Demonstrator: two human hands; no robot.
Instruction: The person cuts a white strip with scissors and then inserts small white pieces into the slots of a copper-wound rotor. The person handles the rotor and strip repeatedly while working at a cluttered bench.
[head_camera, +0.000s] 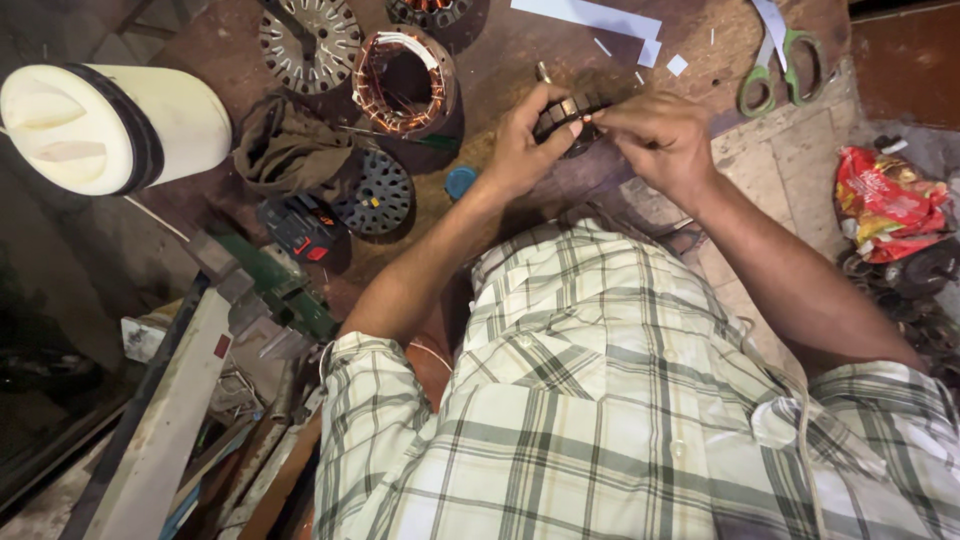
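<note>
Head view: left hand (520, 150) wraps round a dark slotted metal ring (568, 112) held above the desk (500, 60). Right hand (655, 135) pinches its top edge, fingers together.

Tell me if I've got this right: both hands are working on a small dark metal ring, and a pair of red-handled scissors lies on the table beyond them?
Nearly. The scissors have green handles, not red, as the head view shows. The rest holds: the left hand and right hand both grip the dark metal ring.
</note>
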